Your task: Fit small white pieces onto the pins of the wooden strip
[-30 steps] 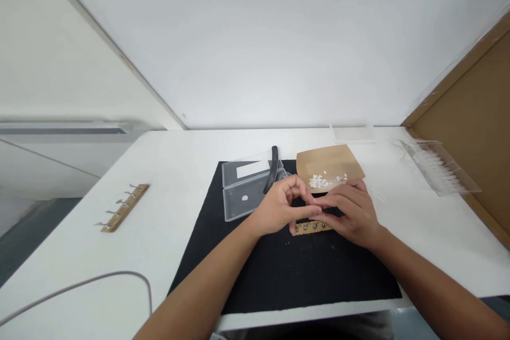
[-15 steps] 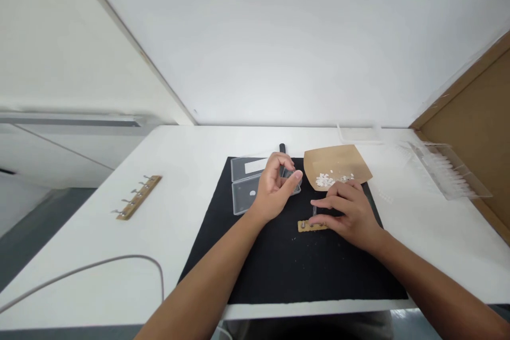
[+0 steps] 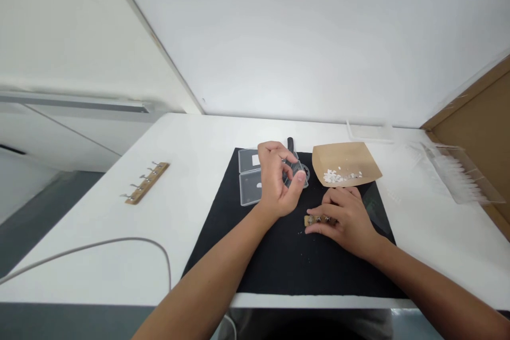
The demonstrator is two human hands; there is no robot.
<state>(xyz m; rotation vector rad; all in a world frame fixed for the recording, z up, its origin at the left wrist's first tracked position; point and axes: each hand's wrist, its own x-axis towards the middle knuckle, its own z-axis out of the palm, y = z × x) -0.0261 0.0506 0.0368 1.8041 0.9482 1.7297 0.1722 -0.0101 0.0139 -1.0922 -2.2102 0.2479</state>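
Note:
My right hand (image 3: 345, 220) has thumb and fingers on the two long edges of a small wooden strip (image 3: 307, 220) with metal fittings, which lies on the black mat (image 3: 279, 271). The palm covers the strip's right end. My left hand (image 3: 281, 178) is raised to the left, fingers curled, with a gap between thumb and index finger and nothing visible in it. Behind it lies an open clear plastic case (image 3: 249, 196) with a white label, partly hidden. A clear case with a round disc (image 3: 305, 172) shows past the left thumb.
A brown paper tray (image 3: 346, 154) holds small white pieces. Farther right are a clear plastic rack of white tubes (image 3: 458, 172) and a cardboard panel (image 3: 474, 111). A black handle (image 3: 290, 143) lies behind. At left are a hook rail (image 3: 147, 183) and a grey cable (image 3: 119, 239).
My right hand has lowered from a small clear piece held above the strip to grip the strip's edges. My left hand has shifted slightly, and the view has tilted.

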